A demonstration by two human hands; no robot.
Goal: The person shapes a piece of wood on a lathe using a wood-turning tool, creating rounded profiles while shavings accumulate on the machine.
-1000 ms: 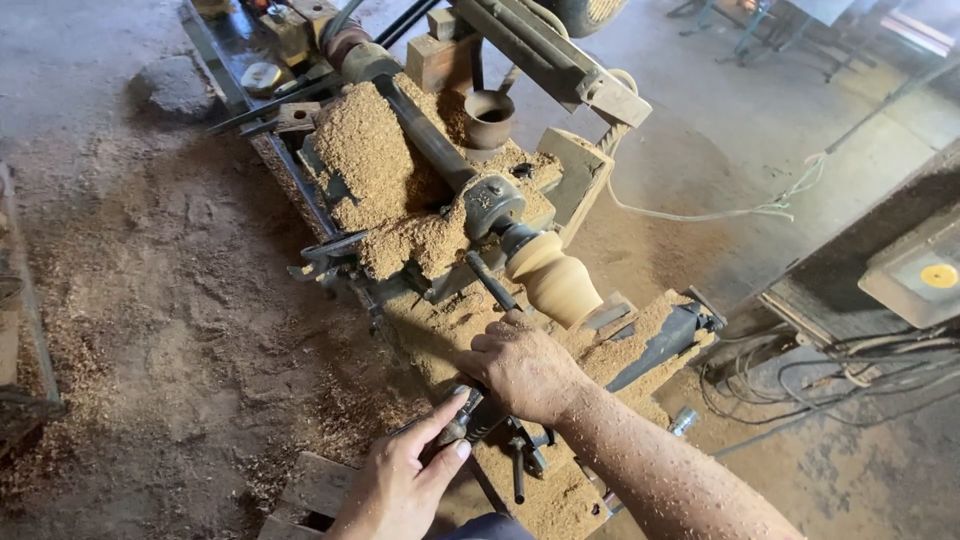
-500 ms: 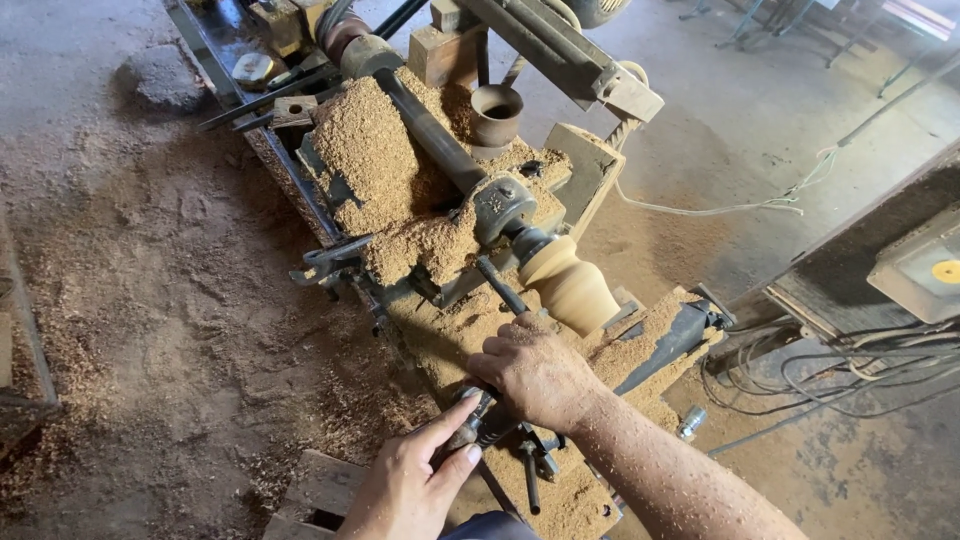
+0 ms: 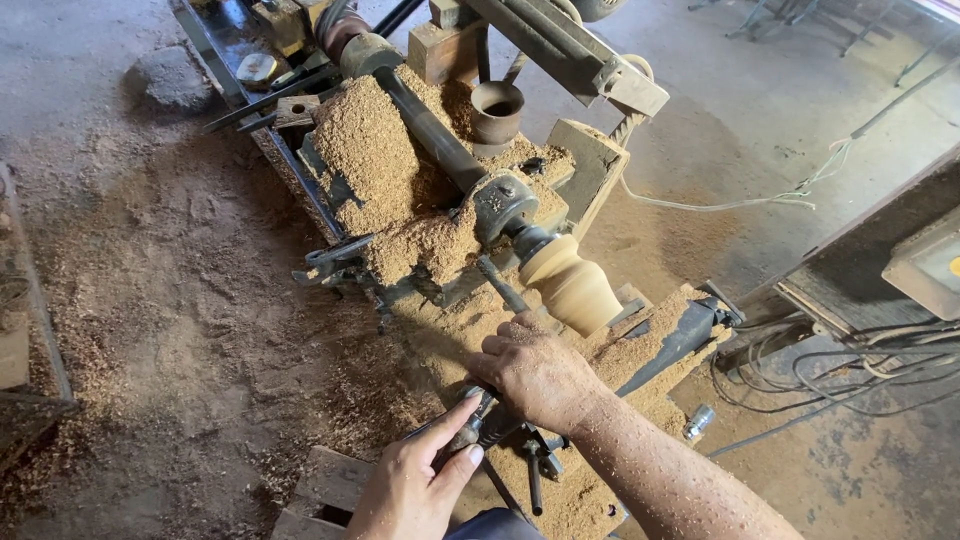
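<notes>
Both of your hands are closed on one tool: your right hand (image 3: 535,370) wraps over its shaft near the front, and your left hand (image 3: 415,490) pinches the dark handle (image 3: 470,425) lower down, thumb and fingers around it. That chisel's long axis runs from about 7 o'clock at your left hand up toward 1 o'clock, and its tip is hidden under your right knuckles, so you cannot tell whether it touches wood. The workpiece (image 3: 570,285), a pale turned block with a waist, lies just beyond your right hand at 1 o'clock, mounted on the lathe's spindle; its own axis runs from 11 to 5 o'clock, crossing the tool's line. Your right hand is the nearer one, close beside it. Heaps of sawdust (image 3: 370,150) cover the bed at 11 o'clock. A small metal cup (image 3: 497,110) stands at 12. Cables (image 3: 830,380) trail at 3 o'clock, well apart. Nothing stands between tool and wood.
</notes>
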